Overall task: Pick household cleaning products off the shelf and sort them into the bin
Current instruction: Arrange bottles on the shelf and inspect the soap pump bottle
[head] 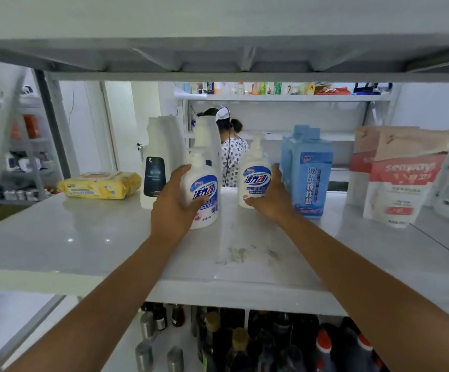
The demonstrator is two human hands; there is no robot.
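Two white pump bottles with blue labels stand on the white shelf (83,237). My left hand (175,205) grips the nearer pump bottle (204,189) from its left side, thumb across the label. My right hand (271,197) curls round the farther pump bottle (254,178) from its right side. Both bottles are upright and appear to rest on the shelf board. No bin is in view.
A yellow wipes pack (99,185) lies at the left. Two tall white bottles (161,157) stand behind the left hand. A blue carton (309,170) stands right of my right hand, pouches (397,178) farther right. Dark bottles (244,342) fill the lower shelf. A person (231,146) stands beyond.
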